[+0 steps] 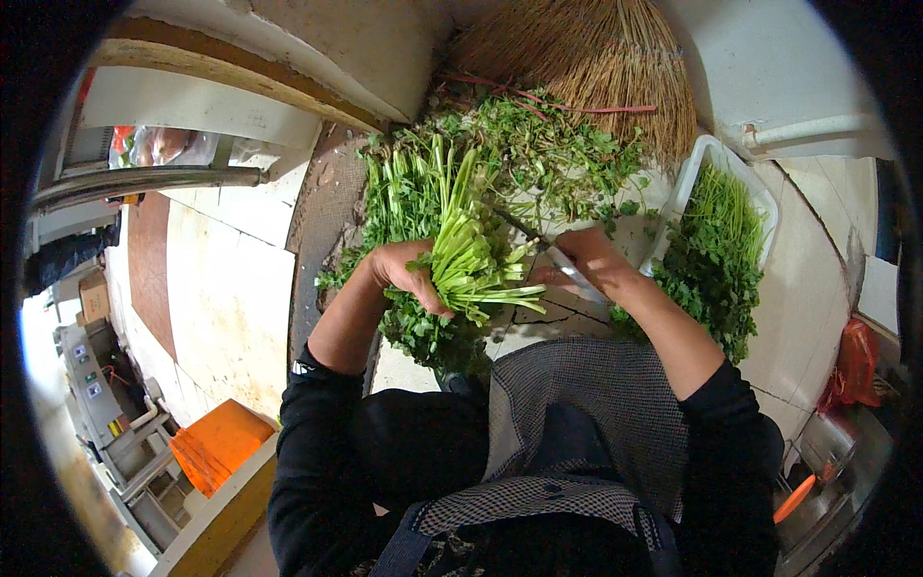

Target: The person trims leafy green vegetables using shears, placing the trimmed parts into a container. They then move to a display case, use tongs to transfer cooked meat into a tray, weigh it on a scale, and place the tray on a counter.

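My left hand [411, 274] is wrapped around a bunch of leafy green stalks that look like celery [469, 260]. Their pale cut ends point right, towards my other hand, and dark leaves hang below. My right hand [595, 260] grips a narrow knife [573, 272], which slants across the fingers and wrist beside the stalk ends. Part of the grip is blurred. Beyond the bunch, more stalks [400, 191] lie on the floor, next to a heap of loose leaves and trimmings [548, 155].
A white plastic tub [696, 162] of leafy greens [721, 238] stands at the right. Behind the trimmings leans a straw broom [613, 65], with a pink strip [606, 109] before it. An orange box-shaped object [223, 440] sits lower left; a red bag [854, 360] is far right.
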Demonstrator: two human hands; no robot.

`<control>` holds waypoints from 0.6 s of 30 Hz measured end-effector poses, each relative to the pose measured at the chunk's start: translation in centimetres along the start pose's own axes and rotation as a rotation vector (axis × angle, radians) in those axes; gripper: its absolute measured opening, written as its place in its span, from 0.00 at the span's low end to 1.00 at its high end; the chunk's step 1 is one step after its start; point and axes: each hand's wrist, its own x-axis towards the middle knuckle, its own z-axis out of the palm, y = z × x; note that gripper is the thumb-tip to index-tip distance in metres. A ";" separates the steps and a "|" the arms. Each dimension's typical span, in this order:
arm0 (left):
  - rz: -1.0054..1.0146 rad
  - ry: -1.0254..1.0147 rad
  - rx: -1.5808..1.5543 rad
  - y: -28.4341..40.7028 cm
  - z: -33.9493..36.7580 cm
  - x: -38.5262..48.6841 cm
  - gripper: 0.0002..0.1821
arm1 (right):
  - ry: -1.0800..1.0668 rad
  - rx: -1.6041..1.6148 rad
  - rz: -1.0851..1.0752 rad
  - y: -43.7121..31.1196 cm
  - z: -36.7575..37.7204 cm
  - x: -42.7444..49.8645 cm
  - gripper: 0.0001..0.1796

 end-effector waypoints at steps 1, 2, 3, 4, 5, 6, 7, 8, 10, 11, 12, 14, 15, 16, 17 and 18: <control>0.002 0.006 -0.070 -0.2 0.0 -0.1 0.26 | 0.074 0.170 -0.016 0.7 0.2 -0.1 0.19; 0.000 0.017 -0.111 -0.4 0.0 -0.3 0.26 | 0.112 0.323 -0.058 1.5 0.5 0.0 0.15; -0.003 0.028 -0.154 -0.7 0.0 -0.5 0.26 | 0.221 0.200 0.005 2.5 0.9 0.0 0.16; 0.022 0.050 -0.157 -1.0 -0.1 -0.8 0.26 | 0.294 0.060 0.045 3.7 1.2 0.0 0.17; 0.048 0.072 -0.157 -1.2 -0.3 -1.1 0.27 | 0.358 -0.011 0.070 5.0 1.8 -0.1 0.16; 0.075 0.096 -0.156 -1.5 -0.4 -1.2 0.27 | 0.342 -0.166 0.235 6.5 2.3 -0.2 0.16; 0.095 0.098 -0.198 -1.7 -0.6 -1.3 0.27 | 0.313 -0.249 0.390 7.9 3.1 -0.6 0.17; 0.114 0.101 -0.241 -1.9 -0.6 -1.3 0.27 | 0.303 -0.347 0.556 9.2 4.2 -1.1 0.18; 0.138 0.106 -0.299 -2.2 -0.7 -1.1 0.28 | 0.313 -0.411 0.579 11.4 6.9 -2.1 0.19; 0.133 0.096 -0.171 -2.4 -0.8 -0.8 0.28 | 0.310 -0.461 0.641 12.2 8.0 -2.4 0.20; 0.132 0.120 -0.199 -2.5 -0.7 -0.8 0.26 | 0.333 -0.467 0.549 12.7 8.8 -2.3 0.22; 0.094 0.219 -0.221 -2.6 -0.6 -0.3 0.24 | 0.281 -0.501 0.508 12.2 9.6 -2.0 0.25; 0.074 0.289 -0.233 -2.5 -0.5 -0.1 0.23 | 0.275 -0.395 0.431 11.3 9.5 -1.5 0.29; 0.161 0.359 -0.302 -2.4 -0.2 0.3 0.24 | 0.217 -0.310 0.453 9.9 9.1 -0.9 0.33; 0.199 0.437 -0.314 -2.2 -0.1 0.7 0.24 | 0.294 -0.188 0.312 8.0 8.7 -0.2 0.36; 0.192 0.464 -0.367 -1.8 0.2 1.4 0.23 | 0.408 -0.083 0.173 5.6 8.4 0.4 0.40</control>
